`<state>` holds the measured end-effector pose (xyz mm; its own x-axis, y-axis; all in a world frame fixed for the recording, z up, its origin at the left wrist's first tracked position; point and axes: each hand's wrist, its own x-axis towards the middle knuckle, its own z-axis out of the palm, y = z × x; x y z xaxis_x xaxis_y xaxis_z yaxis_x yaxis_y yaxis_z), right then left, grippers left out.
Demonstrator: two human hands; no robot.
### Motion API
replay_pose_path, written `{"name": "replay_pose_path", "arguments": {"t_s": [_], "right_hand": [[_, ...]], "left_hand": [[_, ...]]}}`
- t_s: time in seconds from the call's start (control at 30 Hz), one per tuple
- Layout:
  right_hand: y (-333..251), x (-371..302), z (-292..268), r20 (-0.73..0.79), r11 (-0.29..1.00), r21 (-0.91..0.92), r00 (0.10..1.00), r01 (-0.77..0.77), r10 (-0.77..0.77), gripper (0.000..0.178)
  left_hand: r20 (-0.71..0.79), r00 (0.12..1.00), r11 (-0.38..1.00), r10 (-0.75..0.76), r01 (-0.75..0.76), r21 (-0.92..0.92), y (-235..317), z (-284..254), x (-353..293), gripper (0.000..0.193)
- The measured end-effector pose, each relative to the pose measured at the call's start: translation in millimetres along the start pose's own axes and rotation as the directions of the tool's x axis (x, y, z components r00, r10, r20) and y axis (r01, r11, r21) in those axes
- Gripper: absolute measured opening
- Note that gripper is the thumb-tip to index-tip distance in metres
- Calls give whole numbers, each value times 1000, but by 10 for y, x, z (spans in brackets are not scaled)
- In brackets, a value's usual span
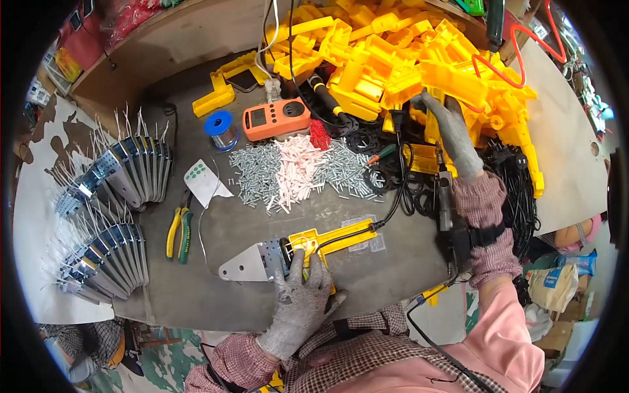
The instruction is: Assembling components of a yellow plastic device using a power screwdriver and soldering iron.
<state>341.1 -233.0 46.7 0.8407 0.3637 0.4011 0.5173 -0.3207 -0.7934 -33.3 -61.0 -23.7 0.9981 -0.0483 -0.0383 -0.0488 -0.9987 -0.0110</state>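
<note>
My left hand [303,298], in a grey glove, presses its fingers over a yellow plastic housing [342,237] at the front middle of the table. A tapered grey metal blade with a perforated blue-grey plate [246,265] joins the housing's left end. A black cable [386,216] runs along the housing and off its right end. My right hand [453,134], also gloved, reaches into the heap of yellow plastic housings [386,69] at the back right. Its fingers are stretched and apart among the pieces; some fingertips are hidden, and no piece is plainly held.
Screws [259,173] and pale pink pegs [298,170] lie mid-table, below an orange power socket [276,119] and a solder spool [221,130]. Pliers [179,232] lie left, near fanned wired metal blades [108,255]. A screwdriver [495,26] hangs above; black cables [508,177] bundle right.
</note>
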Motion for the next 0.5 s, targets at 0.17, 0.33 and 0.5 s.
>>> {"name": "replay_pose_path", "arguments": {"t_s": [0.17, 0.33, 0.5], "right_hand": [[-628, -1005, 77, 159, 866, 489, 987, -105, 30, 23], [-745, -1712, 376, 192, 875, 433, 971, -216, 145, 18], [-959, -1767, 517, 197, 988, 152, 980, -26, -4, 20]], "left_hand": [[17, 1000, 999, 11, -10, -52, -6, 116, 32, 77], [-79, 996, 998, 29, -32, -48, -4, 50, 59, 76], [-124, 992, 994, -6, -7, -105, -9, 72, 63, 74]]}}
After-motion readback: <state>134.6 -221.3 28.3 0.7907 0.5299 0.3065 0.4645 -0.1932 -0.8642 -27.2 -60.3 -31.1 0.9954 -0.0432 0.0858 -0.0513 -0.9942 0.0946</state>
